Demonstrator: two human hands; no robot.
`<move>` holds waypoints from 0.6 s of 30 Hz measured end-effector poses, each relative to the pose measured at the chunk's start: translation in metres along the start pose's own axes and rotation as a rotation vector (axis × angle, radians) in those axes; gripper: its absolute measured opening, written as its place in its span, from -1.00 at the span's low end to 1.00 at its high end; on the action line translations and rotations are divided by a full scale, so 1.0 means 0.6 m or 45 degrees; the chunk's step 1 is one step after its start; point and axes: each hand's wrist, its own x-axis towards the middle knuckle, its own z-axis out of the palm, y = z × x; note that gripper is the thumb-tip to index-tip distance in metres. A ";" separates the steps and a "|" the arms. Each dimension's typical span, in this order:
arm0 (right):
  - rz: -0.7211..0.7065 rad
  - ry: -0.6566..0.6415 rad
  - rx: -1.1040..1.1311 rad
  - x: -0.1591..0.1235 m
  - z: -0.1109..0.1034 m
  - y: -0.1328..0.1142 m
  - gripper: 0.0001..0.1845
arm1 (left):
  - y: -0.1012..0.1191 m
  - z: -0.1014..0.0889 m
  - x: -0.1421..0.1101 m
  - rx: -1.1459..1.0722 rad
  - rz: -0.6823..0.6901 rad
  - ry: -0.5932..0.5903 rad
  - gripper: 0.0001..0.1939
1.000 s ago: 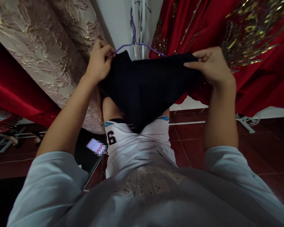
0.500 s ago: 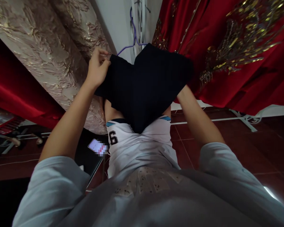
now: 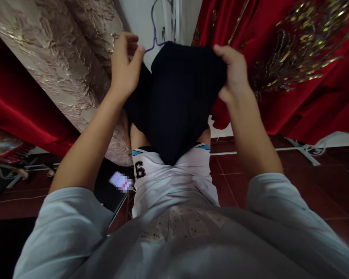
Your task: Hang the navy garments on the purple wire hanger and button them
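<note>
A dark navy garment (image 3: 183,93), its kind not clear, hangs in front of my legs, tapering to a point over my white shorts. It is on a thin purple hanger (image 3: 154,33), whose lower arms are mostly covered by the cloth. My left hand (image 3: 125,64) is at the garment's upper left edge, fingers curled and thumb beside the hanger's left arm; its exact hold is partly hidden. At the upper right, my right hand (image 3: 235,71) grips the cloth, with the thumb on top and the other fingers largely out of sight.
A beige textured gown (image 3: 84,77) hangs at left, and a red dress with gold sequins (image 3: 305,42) at right. White rack poles (image 3: 173,19) stand behind the hanger. A lit phone (image 3: 119,180) lies on a black surface (image 3: 104,193) by my left leg.
My right hand has come out from under the cloth to grip its outer right side, folding it inward. My left hand has risen slightly, and the hanger has shifted up and left.
</note>
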 end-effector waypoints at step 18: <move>-0.358 -0.592 -0.459 -0.091 0.051 0.035 -0.46 | 0.029 -0.161 -0.121 0.028 -0.208 -0.609 -0.68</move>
